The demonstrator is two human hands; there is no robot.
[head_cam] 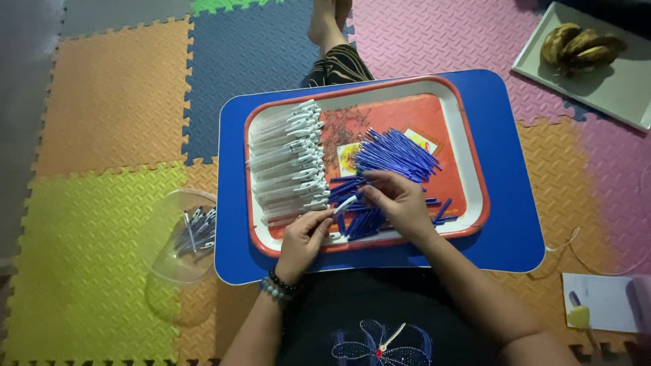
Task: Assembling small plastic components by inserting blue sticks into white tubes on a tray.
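A red tray with a white rim (468, 142) rests on a blue board (515, 224) over my lap. A stack of clear pen barrels with white clips (288, 163) fills its left side. A pile of blue pen refills (397, 156) lies in the middle, with more scattered near the front. My left hand (305, 237) pinches one end of a clear pen barrel (344, 205). My right hand (400, 200) holds its other end, fingers closed, above the scattered blue refills.
A clear plastic bowl (178, 261) holding several assembled pens sits left of the board on colourful foam floor mats. A pale tray with bananas (583, 47) lies at the top right. A white paper (600, 301) lies at lower right. A foot (325, 24) shows at the top.
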